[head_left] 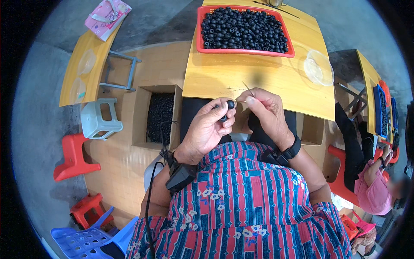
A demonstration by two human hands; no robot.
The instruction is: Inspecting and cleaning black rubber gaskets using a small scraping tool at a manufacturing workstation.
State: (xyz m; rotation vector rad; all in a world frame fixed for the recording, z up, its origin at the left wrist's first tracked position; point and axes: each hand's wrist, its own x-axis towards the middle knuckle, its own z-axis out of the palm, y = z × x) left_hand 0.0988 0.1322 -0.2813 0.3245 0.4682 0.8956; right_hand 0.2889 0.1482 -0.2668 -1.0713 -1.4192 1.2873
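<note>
Above my lap, at the near edge of the yellow table (207, 82), my left hand (202, 131) is closed on small round black pieces (230, 104). One shows at the fingertips and another lower between the fingers; they look like hollow rubber caps. Close beside it, my right hand (269, 114) pinches a thin pointed tool (247, 88), whose slim dark end sticks up past the fingers. A short pale tip reaches from that pinch toward the black piece; I cannot tell whether they touch. A red plastic basket (246, 52) heaped with similar black pieces stands farther back.
A clear plastic bowl (318, 71) sits at the table's right edge. On the floor at left is a cardboard box (140, 116) of black pieces, near a pale stool (101, 121) and red stools (71, 159). Another person (373, 187) sits at the far right.
</note>
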